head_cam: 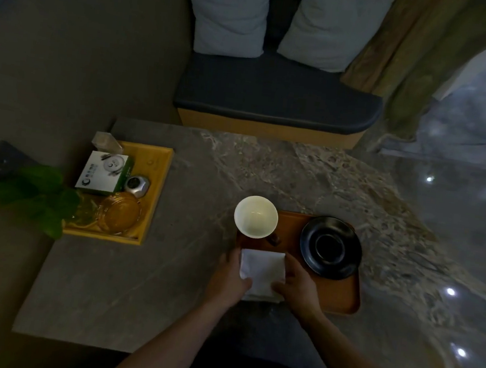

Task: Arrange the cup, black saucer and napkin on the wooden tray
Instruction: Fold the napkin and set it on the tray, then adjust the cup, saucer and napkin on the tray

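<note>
A brown wooden tray (335, 295) lies on the stone table in front of me. A white cup (256, 216) stands upright at its far left corner, with a dark handle towards the middle. The black saucer (330, 249) rests on the tray's far right part. A folded white napkin (262, 271) lies on the tray's near left part. My left hand (230, 275) grips the napkin's left edge and near corner. My right hand (297, 285) holds its right edge, thumb on the near part.
A yellow tray (158, 175) at the table's left holds a white-green box, a small silver object, glass dishes and a clear stand. A green leafy plant (36, 195) overhangs its left. A dark bench with two pale cushions (226, 14) stands beyond the table.
</note>
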Motion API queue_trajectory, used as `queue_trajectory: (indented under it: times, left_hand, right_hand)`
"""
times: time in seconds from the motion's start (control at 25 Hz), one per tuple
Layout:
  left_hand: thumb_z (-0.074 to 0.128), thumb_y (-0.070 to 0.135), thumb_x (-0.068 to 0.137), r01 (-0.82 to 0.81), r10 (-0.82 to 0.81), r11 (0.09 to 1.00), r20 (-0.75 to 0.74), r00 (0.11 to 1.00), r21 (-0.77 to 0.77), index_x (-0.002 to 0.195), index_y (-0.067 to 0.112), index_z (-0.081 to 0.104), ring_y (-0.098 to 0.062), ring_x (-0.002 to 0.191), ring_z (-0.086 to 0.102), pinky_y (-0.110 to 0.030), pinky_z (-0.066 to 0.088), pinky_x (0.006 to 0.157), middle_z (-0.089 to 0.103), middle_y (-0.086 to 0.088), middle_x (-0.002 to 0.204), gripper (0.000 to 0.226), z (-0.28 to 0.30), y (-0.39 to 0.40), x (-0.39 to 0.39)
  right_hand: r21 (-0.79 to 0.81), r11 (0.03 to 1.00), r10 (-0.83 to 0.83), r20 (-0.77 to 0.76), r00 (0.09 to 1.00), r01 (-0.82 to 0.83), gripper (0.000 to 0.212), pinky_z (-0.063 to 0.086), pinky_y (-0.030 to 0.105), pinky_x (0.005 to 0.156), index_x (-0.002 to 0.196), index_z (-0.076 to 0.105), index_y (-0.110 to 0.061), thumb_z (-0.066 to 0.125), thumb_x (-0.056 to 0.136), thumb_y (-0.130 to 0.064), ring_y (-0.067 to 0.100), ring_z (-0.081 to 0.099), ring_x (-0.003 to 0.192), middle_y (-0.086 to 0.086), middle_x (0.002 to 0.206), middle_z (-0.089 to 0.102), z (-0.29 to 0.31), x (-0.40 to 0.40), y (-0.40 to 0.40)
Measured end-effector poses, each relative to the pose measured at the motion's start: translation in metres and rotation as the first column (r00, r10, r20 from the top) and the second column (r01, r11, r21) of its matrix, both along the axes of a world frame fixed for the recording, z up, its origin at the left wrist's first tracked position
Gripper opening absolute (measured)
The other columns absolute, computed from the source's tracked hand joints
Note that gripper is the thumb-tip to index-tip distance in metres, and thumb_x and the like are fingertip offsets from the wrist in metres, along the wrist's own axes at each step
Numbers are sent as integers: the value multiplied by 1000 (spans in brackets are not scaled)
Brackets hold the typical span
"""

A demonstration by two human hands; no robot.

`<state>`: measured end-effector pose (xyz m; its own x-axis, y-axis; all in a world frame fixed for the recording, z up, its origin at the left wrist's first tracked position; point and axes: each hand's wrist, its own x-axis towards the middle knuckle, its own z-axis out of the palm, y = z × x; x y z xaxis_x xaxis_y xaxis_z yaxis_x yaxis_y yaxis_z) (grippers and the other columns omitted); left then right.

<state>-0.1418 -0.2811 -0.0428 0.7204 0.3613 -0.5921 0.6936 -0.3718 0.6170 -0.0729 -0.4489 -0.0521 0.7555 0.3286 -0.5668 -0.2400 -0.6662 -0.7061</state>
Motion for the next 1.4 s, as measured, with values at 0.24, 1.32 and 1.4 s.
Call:
queue_trajectory:
  times: [0.24, 1.32, 1.4]
  left_hand:
    - [69, 35, 86, 54, -52, 989, -20, 998, 137, 148, 27, 25, -23, 128, 49, -33, 47, 96, 33, -4, 150, 77, -7, -3, 5]
    - [87, 39, 61, 429, -462, 847, 33, 886, 314, 152, 32, 25, -28, 144, 26, -46, 28, 115, 37, 0, 155, 110, 19, 105, 92]
    - [87, 38, 62, 507, -531, 802, -10, 847, 315, 153, 33, 17, -27, 145, 22, -52, 24, 116, 33, 1, 157, 115, 17, 99, 100]
  right_hand:
    - [-143, 981, 146, 106, 984, -131, 78, 51, 37, 92, 144, 36, -30, 73, 78, -14, 20, 55, 112, 4, 123, 55, -5, 5, 7]
    - [-520, 821, 511, 486, 709, -236, 29, 38, 45, 92, 110, 63, -35, 58, 87, -51, 23, 52, 111, -5, 105, 67, 19, 63, 30]
    - [-474, 845, 487, 493, 721, -247, 26, 37, 45, 92, 113, 64, -37, 57, 90, -47, 23, 54, 107, -5, 99, 69, 18, 63, 32]
